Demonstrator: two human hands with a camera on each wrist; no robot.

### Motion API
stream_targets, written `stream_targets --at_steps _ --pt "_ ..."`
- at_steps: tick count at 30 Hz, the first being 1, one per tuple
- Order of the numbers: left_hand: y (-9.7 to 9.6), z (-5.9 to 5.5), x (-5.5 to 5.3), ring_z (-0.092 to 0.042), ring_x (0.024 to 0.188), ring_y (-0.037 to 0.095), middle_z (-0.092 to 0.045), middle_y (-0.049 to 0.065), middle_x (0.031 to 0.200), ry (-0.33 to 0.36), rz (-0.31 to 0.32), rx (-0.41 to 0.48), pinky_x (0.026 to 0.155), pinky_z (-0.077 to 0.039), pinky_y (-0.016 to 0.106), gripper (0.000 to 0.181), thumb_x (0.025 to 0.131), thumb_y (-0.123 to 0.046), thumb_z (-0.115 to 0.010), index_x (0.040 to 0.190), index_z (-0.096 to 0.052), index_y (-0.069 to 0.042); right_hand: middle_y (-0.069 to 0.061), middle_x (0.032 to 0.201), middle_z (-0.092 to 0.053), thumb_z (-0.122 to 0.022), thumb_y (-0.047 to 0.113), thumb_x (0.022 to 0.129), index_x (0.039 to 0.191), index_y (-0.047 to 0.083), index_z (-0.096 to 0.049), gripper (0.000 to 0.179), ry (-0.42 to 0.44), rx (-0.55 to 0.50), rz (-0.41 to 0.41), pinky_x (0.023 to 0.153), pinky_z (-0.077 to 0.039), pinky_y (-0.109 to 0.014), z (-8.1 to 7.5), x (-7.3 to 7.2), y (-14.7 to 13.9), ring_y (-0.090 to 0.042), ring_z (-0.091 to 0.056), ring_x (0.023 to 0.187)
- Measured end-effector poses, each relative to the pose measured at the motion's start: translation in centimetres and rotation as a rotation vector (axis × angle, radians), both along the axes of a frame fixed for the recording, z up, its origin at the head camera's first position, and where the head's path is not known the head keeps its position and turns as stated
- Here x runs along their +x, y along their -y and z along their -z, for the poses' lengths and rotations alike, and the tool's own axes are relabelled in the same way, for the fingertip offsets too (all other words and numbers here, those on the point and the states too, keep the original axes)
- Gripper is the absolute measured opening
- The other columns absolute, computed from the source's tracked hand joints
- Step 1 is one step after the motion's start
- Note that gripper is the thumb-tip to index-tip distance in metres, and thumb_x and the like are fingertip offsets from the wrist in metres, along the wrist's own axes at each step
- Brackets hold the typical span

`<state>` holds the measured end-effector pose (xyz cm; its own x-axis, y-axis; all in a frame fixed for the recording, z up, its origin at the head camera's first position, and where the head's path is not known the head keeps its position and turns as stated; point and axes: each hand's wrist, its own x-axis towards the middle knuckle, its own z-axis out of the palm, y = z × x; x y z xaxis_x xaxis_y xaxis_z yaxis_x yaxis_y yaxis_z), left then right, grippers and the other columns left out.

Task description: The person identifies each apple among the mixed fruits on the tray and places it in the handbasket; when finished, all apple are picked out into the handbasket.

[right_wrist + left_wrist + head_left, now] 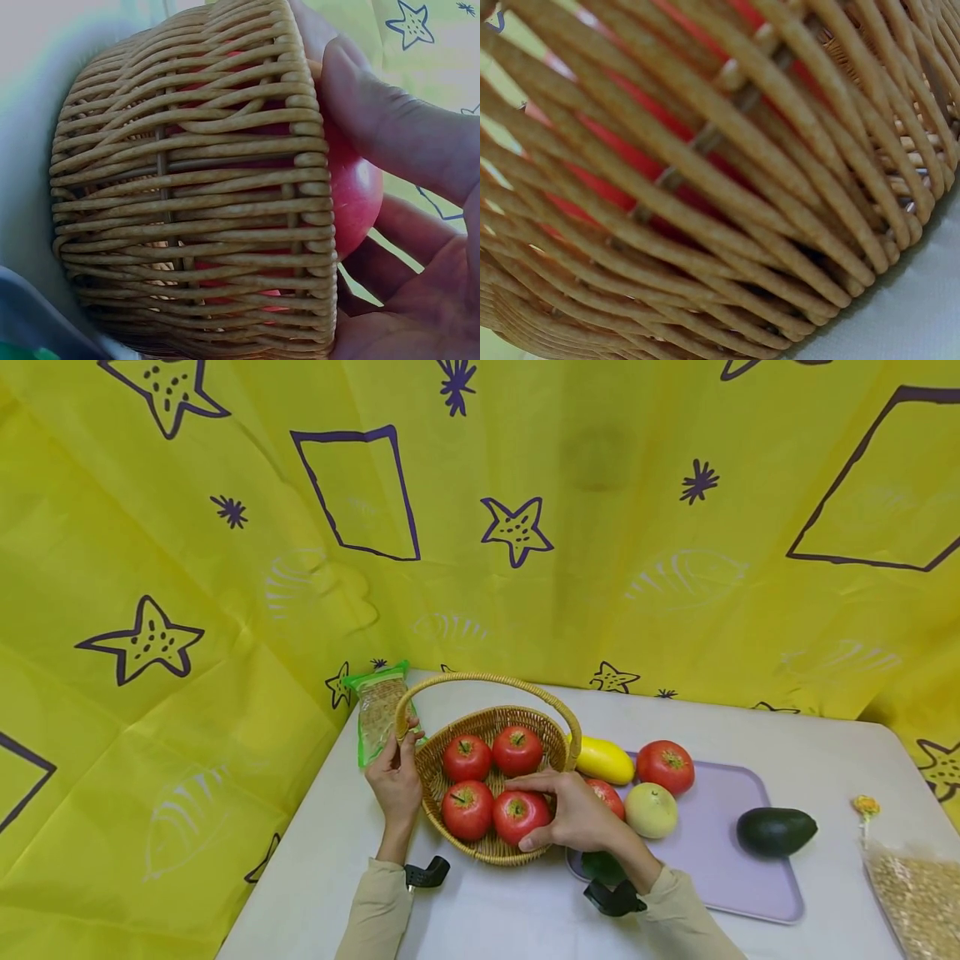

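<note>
A wicker basket (501, 861) with a tall arched handle (487, 677) holds several red apples, two at the back and two at the front. My left hand (397, 783) grips the left foot of the handle, by the rim. At the front right of the basket, the fingers and thumb of my right hand (581, 812) curl round an apple (519, 818). In the right wrist view this apple (358, 196) bulges above the woven rim, with the thumb against it. Only the basket's woven side (705, 172) fills the left wrist view, red showing through its gaps.
Right of the basket, a lilac tray (720, 860) bears a tomato (665, 767), a pale round fruit (651, 811), a yellow vegetable (606, 762) and a dark green avocado-like item (775, 832). A green-edged packet (381, 710) lies behind left, a bag of grains (918, 893) far right.
</note>
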<state>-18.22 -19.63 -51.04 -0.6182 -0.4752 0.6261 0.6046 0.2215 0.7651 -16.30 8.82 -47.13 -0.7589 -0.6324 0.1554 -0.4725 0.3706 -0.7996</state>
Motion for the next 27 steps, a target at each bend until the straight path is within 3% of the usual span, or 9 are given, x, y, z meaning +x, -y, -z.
stream_targets --at_steps 11,27 --pt "0.04 0.14 0.2 -0.078 0.097 0.009 -0.076 0.03 0.112 0.026 -0.028 -0.031 0.087 -0.06 0.019 0.027 0.103 0.005 -0.063 0.128 -0.07 0.012 -0.006 0.13 -0.075 -0.099 0.026 0.071 0.136 0.009 -0.073 0.071 -0.02 0.089 0.004 0.1 -0.052 -0.043 -0.05 0.29 0.21 -0.025 -0.063 0.118" --pt "-0.02 0.23 0.04 -0.077 0.097 0.008 -0.076 0.03 0.11 0.014 -0.037 -0.031 0.089 -0.06 0.019 0.026 0.102 0.006 -0.063 0.126 -0.072 0.011 -0.01 0.133 -0.073 -0.094 0.025 0.076 0.136 0.005 -0.071 0.066 -0.103 0.186 -0.007 0.107 -0.048 -0.062 -0.17 0.44 0.82 -0.035 -0.064 0.127"
